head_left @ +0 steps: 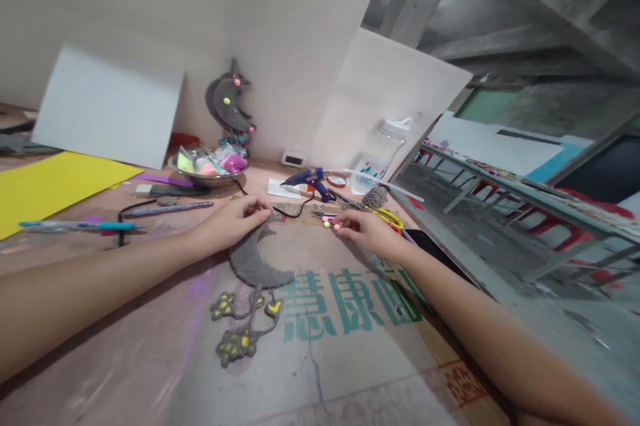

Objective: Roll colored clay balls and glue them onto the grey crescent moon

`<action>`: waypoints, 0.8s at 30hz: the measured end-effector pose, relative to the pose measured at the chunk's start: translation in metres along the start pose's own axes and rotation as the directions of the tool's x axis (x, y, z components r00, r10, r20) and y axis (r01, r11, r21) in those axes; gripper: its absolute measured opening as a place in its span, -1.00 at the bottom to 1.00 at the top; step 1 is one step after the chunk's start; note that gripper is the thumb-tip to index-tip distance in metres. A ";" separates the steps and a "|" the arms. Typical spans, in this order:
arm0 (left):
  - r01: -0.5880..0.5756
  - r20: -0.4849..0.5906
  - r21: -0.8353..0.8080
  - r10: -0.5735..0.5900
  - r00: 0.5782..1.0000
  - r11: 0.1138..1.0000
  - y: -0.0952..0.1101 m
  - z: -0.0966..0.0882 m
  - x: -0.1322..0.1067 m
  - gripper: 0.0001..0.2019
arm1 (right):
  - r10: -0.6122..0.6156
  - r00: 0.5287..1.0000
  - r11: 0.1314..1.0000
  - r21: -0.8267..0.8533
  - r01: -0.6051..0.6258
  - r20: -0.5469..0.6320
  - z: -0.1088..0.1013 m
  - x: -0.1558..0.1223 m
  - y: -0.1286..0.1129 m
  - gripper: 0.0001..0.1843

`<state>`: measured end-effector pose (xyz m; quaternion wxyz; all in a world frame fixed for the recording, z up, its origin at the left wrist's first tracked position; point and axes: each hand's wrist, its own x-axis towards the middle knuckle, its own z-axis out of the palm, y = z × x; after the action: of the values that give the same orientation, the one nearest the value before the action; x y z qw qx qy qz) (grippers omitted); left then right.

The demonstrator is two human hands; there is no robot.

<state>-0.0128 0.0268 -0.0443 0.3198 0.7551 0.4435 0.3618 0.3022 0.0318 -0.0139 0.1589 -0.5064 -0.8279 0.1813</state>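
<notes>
A grey yarn-wrapped crescent moon [255, 259] lies flat on the cardboard sheet [350, 346], with yellow paw and heart shapes [240, 329] hanging from it on strings. My left hand [240, 216] rests on the moon's upper tip, fingers pinched together on it. My right hand [363, 226] reaches to several small pink and yellow pom-poms [327, 221] just right of the moon, with one pink ball at its fingertips. Whether that ball is lifted I cannot tell.
A blue glue gun [311, 181] and its black cord lie behind the hands. A metal bowl [207, 169] of coloured bags, a finished moon [230, 106] against the wall, yellow scissors [390, 216], a twine ball [375, 197], a black phone [433, 246], yellow paper [45, 186] and pens [75, 226] surround them.
</notes>
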 end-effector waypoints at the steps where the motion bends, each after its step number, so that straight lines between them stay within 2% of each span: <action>1: 0.003 -0.022 -0.009 -0.003 1.000 1.000 -0.001 0.000 0.000 -0.63 | -0.008 1.000 1.000 0.001 0.008 0.004 0.000 0.001 0.001 -0.71; 8: 0.048 -0.038 -0.071 -0.051 0.998 0.996 -0.002 0.000 0.001 -0.70 | 0.038 0.999 0.997 0.067 -0.036 -0.027 -0.003 -0.003 -0.008 -0.65; 12: 0.032 -0.002 -0.013 -0.032 0.999 0.999 0.003 0.001 -0.002 -0.73 | 0.073 0.995 0.996 0.052 -0.069 -0.065 -0.003 -0.002 -0.010 -0.64; 14: -0.003 0.000 0.046 0.003 1.000 0.999 0.006 0.001 -0.003 -0.75 | 0.056 0.994 0.998 0.009 -0.055 -0.091 -0.004 -0.001 -0.007 -0.63; 19: -0.182 0.007 0.214 0.185 0.983 0.960 0.005 0.000 -0.003 -0.80 | 0.028 0.973 0.995 -0.083 -0.049 -0.228 -0.010 0.003 0.004 -0.67; 21: -0.226 0.022 0.250 0.227 0.974 0.941 0.004 0.001 -0.003 -0.80 | 0.047 0.976 0.995 -0.077 -0.065 -0.212 -0.011 0.004 0.007 -0.70; 24: -0.262 0.038 0.291 0.263 0.964 0.920 0.004 0.003 -0.004 -0.79 | 0.063 0.992 0.996 -0.052 -0.069 -0.110 -0.011 0.005 0.009 -0.68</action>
<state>-0.0106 0.0210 -0.0439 0.1524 0.8463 0.3875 0.3322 0.3120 0.0417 -0.0077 0.1831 -0.5469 -0.8055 0.1358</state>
